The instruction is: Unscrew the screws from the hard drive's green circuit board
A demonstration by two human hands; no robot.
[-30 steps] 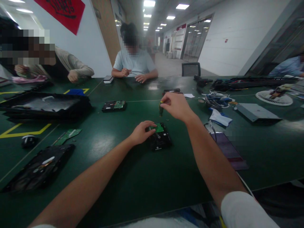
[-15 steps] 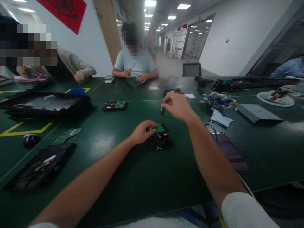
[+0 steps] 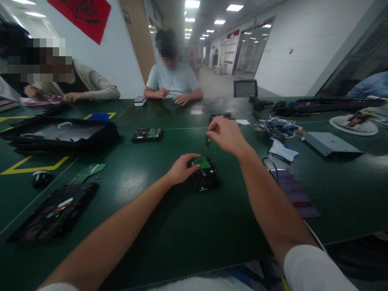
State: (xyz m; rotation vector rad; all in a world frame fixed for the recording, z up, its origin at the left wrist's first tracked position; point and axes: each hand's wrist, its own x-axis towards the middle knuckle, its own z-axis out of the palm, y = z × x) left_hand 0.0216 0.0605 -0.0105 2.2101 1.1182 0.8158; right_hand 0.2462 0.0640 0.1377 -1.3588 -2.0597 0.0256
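Two hands are working one small black hard drive (image 3: 203, 176) lying flat on the dark green table (image 3: 182, 234). I'm pressing my left hand (image 3: 179, 169) against its near-left edge, fingers curled onto the green circuit board (image 3: 201, 162), which is lying on top and looking unremoved. My right hand (image 3: 227, 135) is pinching a small yellow-and-black screwdriver (image 3: 207, 140) upright, just above the board's far edge. Judging by this, unscrewing is partway; loose screws I cannot make out.
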